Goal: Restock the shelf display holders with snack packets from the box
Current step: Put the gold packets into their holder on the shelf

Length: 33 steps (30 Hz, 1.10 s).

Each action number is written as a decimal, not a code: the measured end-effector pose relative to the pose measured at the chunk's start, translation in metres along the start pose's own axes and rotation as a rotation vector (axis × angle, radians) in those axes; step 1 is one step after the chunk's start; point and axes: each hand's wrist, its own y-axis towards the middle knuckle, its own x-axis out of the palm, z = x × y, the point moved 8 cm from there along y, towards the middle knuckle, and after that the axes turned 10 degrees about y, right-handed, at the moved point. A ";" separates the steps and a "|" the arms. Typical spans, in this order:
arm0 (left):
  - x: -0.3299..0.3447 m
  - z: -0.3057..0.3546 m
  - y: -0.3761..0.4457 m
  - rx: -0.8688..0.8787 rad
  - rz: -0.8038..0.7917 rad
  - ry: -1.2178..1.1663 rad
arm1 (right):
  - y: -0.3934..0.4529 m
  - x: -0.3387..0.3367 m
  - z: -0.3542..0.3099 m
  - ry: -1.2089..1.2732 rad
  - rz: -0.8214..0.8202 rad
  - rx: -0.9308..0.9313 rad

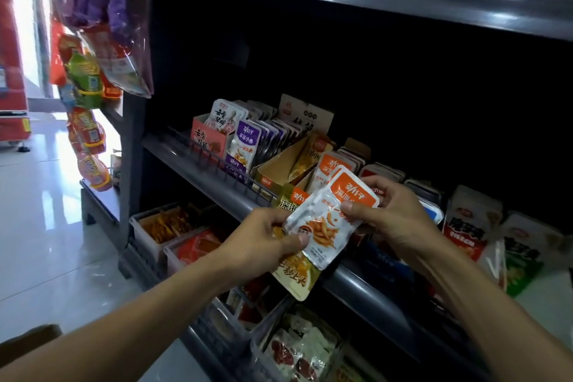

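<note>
Both hands meet in front of the middle shelf rail [214, 183]. The left hand [263, 242] is grasping the lower left edge of an orange-and-white snack packet [328, 220], thumb pressed on its face; the right hand [393, 214] pinches the same packet near its upper right side. Each grip is thus closed on the packet, not released.

The packet's long axis runs diagonally: its orange header points up and to the right toward the shelf, its clear-edged bottom down and to the left toward the person. White Chinese characters cross the header, the second line beginning 深海; the lower panel pictures orange strips of food. At least one more packet with the same header lies directly behind it.

Beneath the left hand sits a yellow-gold packet [297, 276], partly covered, printed with large characters that appear to end in 上头.

Just behind the hands, an orange-header display holder [328, 164] contains matching packets standing upright. To its left are an open cardboard holder [279, 167] with one yellow packet leaning inside, a purple-header row [245, 146] reading 深海小鱼, and a pink carton [207, 136]. Right of the hands stand red-and-white packets [468, 226]. The lower shelf carries bins [155, 226] of further snacks.
</note>
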 end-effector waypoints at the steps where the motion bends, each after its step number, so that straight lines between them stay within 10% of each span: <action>1: -0.003 -0.001 0.004 -0.002 -0.002 0.005 | 0.003 0.001 -0.001 -0.023 0.004 0.002; 15: -0.094 -0.017 0.043 0.089 0.091 0.027 | 0.055 -0.027 -0.042 -0.337 0.394 -0.159; 33: -0.100 -0.033 0.069 0.131 0.050 -0.136 | 0.088 0.014 -0.014 -0.813 0.321 0.007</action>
